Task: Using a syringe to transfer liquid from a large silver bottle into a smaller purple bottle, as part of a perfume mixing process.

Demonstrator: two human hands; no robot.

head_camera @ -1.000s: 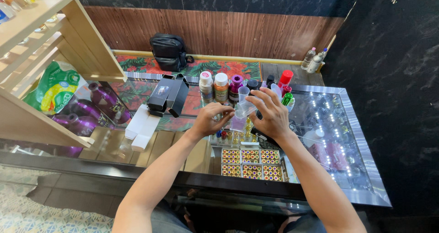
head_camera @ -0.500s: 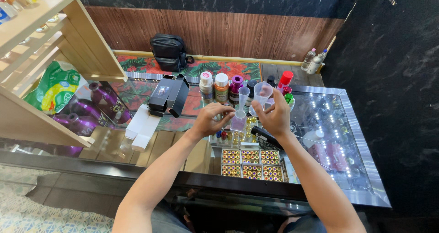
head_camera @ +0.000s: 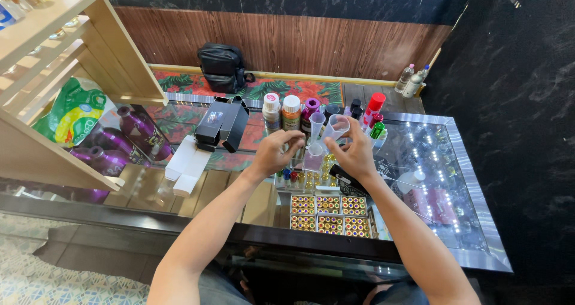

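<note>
The right hand [head_camera: 354, 152] is raised over the glass counter [head_camera: 419, 161], its fingers gripping a clear plastic cup [head_camera: 336, 126]. The left hand [head_camera: 277, 151] hovers beside it, fingers curled; whether they grip anything cannot be told.

A glass-topped surface [head_camera: 419, 221] with a metal rim fills the middle and right of the frame. On it, near the centre, stand a row of capped bottles [head_camera: 290, 112], two clear measuring cups [head_camera: 316, 124] and a red-capped bottle [head_camera: 374, 107]. Left of these lie a black box [head_camera: 223, 124] and white cartons [head_camera: 187, 164]. In the upper left a wooden shelf [head_camera: 72, 47] slants over the surface. Trays of small gold-capped vials [head_camera: 329, 212] show at lower centre.
</note>
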